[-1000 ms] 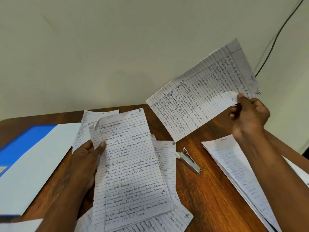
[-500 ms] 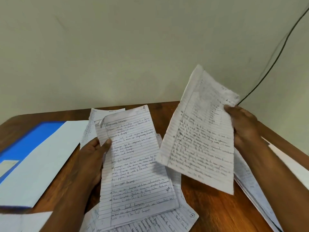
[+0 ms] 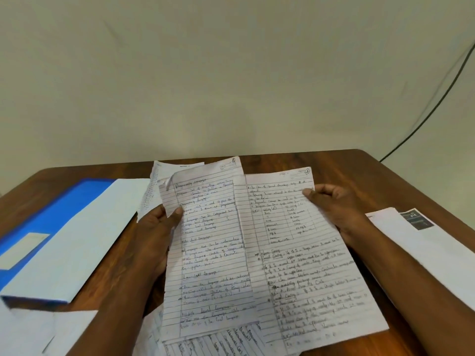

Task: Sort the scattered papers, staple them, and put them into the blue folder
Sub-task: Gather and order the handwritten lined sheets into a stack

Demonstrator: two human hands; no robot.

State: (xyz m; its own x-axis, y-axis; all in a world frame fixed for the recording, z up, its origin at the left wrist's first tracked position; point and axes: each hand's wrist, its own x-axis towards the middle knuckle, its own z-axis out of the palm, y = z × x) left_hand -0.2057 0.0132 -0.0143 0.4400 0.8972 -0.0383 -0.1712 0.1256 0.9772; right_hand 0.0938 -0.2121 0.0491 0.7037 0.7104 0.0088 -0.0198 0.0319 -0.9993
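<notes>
Left hand (image 3: 156, 235) pinches page 1 (image 3: 208, 253) by its left edge, thumb on top | right hand (image 3: 336, 211) grips page 3 (image 3: 303, 265) at its right edge, overlapping page 1 at 3 o'clock | blue folder (image 3: 59, 227) at 9 o'clock on table (image 3: 359, 170) | loose sheets (image 3: 424, 242) at 3 o'clock.

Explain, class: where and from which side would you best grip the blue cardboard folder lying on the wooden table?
Probably its near right corner, reached from the right. The blue cardboard folder lies flat on the wooden table with a white sheet covering its right part, so a pinch there could clamp both together.
</notes>
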